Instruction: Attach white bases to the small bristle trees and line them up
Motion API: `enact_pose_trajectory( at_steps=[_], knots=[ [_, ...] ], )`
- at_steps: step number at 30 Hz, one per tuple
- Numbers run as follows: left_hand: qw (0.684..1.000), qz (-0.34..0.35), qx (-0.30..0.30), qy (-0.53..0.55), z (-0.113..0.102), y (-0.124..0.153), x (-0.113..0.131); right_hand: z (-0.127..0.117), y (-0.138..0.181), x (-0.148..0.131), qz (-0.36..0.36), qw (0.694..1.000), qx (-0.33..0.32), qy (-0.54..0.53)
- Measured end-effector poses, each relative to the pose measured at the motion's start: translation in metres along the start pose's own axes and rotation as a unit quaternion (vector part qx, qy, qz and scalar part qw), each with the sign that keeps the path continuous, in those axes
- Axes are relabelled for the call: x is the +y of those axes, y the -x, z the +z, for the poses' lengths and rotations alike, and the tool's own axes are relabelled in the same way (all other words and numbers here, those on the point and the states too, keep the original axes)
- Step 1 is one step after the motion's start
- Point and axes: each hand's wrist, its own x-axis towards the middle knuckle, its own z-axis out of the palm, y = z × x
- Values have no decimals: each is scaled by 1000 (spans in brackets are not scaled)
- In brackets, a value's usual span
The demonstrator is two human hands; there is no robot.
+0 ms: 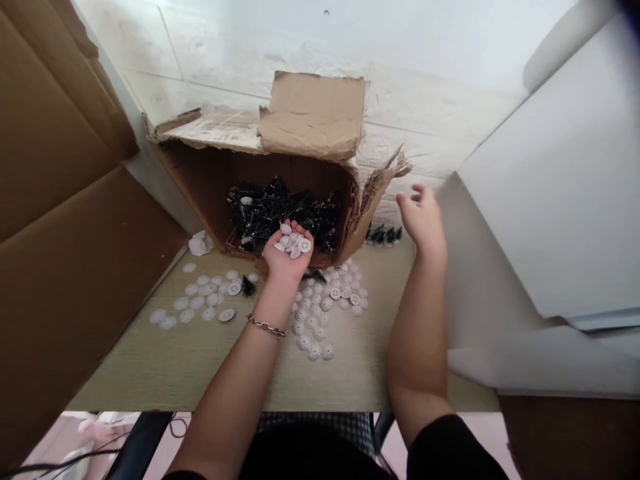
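Note:
My left hand (289,257) is palm up, its fingers curled around a heap of small round white plastic bases (295,244). It is in front of the opening of a torn cardboard box (200,193). Inside the box lies a pile of dark green miniature trees (275,207) with white-flecked tips. My right hand (423,217) is raised beside the box's torn right flap (383,183); its fingers are apart and bent, with nothing visible in them. Behind and below that hand, several small green trees (384,235) stand in a row.
White bases lie scattered on the table (225,367), in a left group (197,301) and a right group (315,313). A loose tree (248,285) lies among them. Large cardboard (75,280) borders the left, a white panel (550,200) the right, and a white wall (425,87) the back.

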Motion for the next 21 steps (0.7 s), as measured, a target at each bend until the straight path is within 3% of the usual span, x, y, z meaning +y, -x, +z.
enact_pose_trajectory(
  at_steps=[2,4,6,11,14,17,21],
  knots=[
    [1000,7,2,2,1,0,3,-13,20,-30,-62,993,-97,19],
    [1000,10,5,5,1,-1,5,-23,39,-51,-112,966,-234,11],
    [1000,13,5,5,2,-1,7,-30,52,-61,-130,943,-304,28],
    [1000,20,5,2,2,-1,11,-46,63,-66,-140,941,-285,114],
    [1000,20,7,4,3,-1,11,-47,66,-70,-163,922,-329,119],
    [1000,17,7,3,3,-1,11,-29,76,-77,-197,896,-368,148],
    [1000,16,4,2,2,-1,11,18,99,-83,-261,853,-412,188]
  ],
)
